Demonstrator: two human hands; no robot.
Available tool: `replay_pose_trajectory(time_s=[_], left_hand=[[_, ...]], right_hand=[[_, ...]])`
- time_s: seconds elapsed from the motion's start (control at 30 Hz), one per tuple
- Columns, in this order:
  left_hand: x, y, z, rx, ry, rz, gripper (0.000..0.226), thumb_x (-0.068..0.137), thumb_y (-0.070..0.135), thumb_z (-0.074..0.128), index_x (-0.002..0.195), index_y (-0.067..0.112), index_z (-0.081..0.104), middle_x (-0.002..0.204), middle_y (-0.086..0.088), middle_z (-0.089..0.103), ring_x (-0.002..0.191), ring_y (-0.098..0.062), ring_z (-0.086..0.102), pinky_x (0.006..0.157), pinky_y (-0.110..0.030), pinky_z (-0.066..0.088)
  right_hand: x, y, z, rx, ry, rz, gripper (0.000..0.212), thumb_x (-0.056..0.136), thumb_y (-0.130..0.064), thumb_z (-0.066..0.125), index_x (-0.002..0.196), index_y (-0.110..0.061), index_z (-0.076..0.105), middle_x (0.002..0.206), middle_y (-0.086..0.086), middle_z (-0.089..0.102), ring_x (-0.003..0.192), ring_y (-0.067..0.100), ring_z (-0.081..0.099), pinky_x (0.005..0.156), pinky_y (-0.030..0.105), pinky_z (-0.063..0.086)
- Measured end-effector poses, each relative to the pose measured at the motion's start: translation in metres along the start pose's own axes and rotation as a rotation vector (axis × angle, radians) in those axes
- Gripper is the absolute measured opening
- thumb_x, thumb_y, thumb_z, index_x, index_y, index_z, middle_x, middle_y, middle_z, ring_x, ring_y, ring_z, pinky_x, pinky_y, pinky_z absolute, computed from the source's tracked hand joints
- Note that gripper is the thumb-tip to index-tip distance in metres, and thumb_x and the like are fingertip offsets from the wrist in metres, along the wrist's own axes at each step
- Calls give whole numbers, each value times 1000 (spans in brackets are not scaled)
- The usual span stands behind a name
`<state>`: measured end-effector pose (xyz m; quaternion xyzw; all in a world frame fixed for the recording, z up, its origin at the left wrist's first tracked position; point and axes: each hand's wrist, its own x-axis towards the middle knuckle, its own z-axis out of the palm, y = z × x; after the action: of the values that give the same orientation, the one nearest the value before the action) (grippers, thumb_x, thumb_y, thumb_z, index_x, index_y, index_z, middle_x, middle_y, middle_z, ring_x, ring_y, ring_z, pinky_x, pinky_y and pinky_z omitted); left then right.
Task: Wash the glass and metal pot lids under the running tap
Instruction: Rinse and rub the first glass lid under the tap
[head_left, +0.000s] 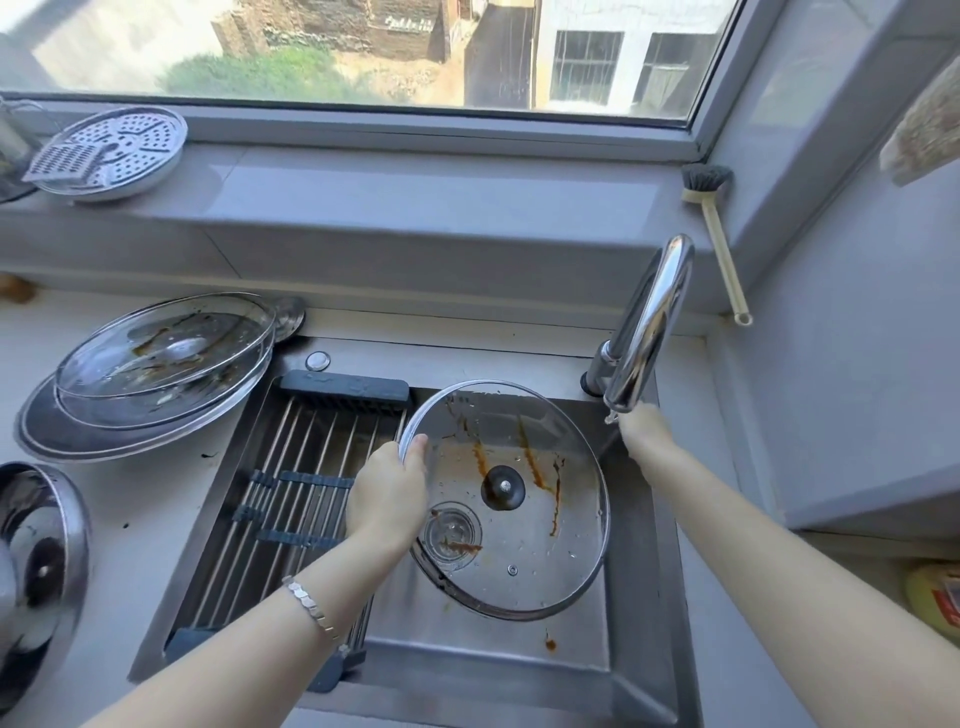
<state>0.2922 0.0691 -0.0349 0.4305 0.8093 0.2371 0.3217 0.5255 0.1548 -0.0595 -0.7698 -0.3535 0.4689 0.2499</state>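
A glass lid (519, 499) streaked with brown sauce is held tilted over the middle of the sink (644, 613), its black knob (502, 487) facing up, the drain showing through the glass. The left hand (387, 499) pinches its left rim, thumb on top and fingers underneath. The right hand (641, 423) reaches to the tap (649, 327) at the sink's back right corner; the spout hides its fingers, so I cannot tell whether they are closed around anything. No clear stream of water shows, so the step in hand looks like getting the water going or swinging the spout over the lid. Next, the stained face needs bringing under the outlet and turning so the streaks rinse off. More dirty lids (156, 369) wait stacked on the counter by the sink's back left corner, beside a roll-up rack (291, 483) across the sink's left half
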Motion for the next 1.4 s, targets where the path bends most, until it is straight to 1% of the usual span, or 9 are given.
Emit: replay_pose_trajectory(time_s=[0.13, 0.27, 0.43, 0.73, 0.83, 0.93, 1.1, 1.27, 1.4], left_hand=[[-1, 3, -4, 16, 8, 26, 44, 96, 43, 32, 81, 9, 54, 83, -13, 65, 80, -31, 60, 71, -38, 45], [-2, 6, -9, 10, 18, 61, 47, 96, 43, 32, 82, 5, 55, 80, -14, 65, 76, -31, 60, 70, -39, 45], [1, 13, -17, 16, 51, 85, 47, 97, 43, 32, 79, 4, 52, 77, -14, 64, 73, -31, 58, 64, -36, 40], [13, 5, -29, -9, 48, 13, 48, 96, 44, 32, 82, 5, 55, 80, -14, 65, 76, -34, 62, 72, -41, 49], [14, -2, -31, -18, 23, -2, 46, 96, 43, 32, 82, 6, 55, 80, -16, 66, 76, -34, 63, 75, -43, 51], [9, -2, -26, -16, 1, -15, 43, 96, 42, 32, 79, 8, 52, 82, -16, 67, 79, -35, 63, 76, -42, 51], [-2, 2, -22, -28, 14, -9, 39, 98, 35, 35, 87, 6, 58, 92, -13, 66, 90, -33, 60, 76, -36, 43], [-2, -8, -23, -5, -14, -64, 40, 97, 39, 33, 77, 10, 51, 83, -14, 66, 79, -32, 61, 66, -35, 43], [-3, -3, -18, 27, -28, -75, 39, 97, 38, 33, 79, 9, 51, 89, -15, 66, 88, -34, 61, 75, -37, 44]], right_hand=[[-69, -51, -25, 527, -196, -428, 74, 70, -84, 33, 108, -24, 54, 108, 1, 67, 104, 16, 61, 85, 31, 50], [-98, -69, -21, 355, -159, -564, 37, 85, -58, 34, 97, -27, 48, 79, -5, 74, 89, 26, 64, 95, 43, 46], [-97, -88, 9, 225, -48, -595, 24, 98, -43, 28, 93, -23, 39, 63, -8, 68, 76, 33, 61, 63, 20, 44], [-103, -101, 35, 273, 24, -563, 28, 99, -41, 27, 94, -17, 40, 78, -3, 66, 72, 11, 55, 69, 10, 41], [-106, -51, 44, -50, -101, -525, 39, 98, -42, 32, 121, -12, 42, 111, 3, 61, 105, 18, 54, 90, 24, 41], [-99, -5, 74, -595, -145, -375, 68, 96, -47, 32, 148, -9, 11, 156, 9, 14, 144, 22, 11, 117, 37, 12], [-124, 8, 111, -733, -424, -873, 81, 83, -68, 1, 149, -21, -2, 147, -10, -22, 139, 5, -20, 116, 31, -12], [-92, 13, 88, -943, -246, -696, 79, 85, -65, 3, 147, -18, -11, 143, -6, -29, 142, 12, -20, 116, 33, -12], [-110, 13, 99, -937, -461, -899, 78, 80, -67, -9, 142, -21, -18, 144, -8, -29, 136, 6, -27, 116, 30, -13]])
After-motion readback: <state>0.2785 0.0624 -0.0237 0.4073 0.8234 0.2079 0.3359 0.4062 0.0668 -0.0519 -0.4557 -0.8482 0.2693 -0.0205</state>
